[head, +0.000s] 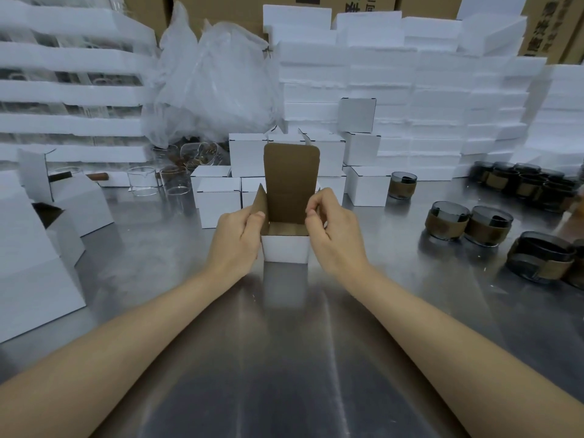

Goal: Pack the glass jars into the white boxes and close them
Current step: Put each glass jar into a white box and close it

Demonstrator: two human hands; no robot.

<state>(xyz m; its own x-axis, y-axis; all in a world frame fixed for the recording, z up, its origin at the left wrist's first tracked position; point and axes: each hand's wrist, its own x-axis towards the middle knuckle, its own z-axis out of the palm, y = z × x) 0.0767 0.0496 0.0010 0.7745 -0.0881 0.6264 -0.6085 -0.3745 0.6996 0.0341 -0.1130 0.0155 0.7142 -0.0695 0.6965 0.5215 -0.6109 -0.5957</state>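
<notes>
On the steel table, dead centre, sits a small white box with its brown lid flap standing straight up. Left hand pinches the left side flap, right hand pinches the right one, fingers curled in tight. Smoky glass jars with tan bands wait off to the right (can't tell if anything's inside the box), closed white boxes stacked behind

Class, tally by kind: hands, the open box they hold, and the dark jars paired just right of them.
Bare hands: 2, left hand, right hand
Open white cardboard box, brown inside: 1
Dark glass jars with brown bands: 2
Total: 5
</notes>
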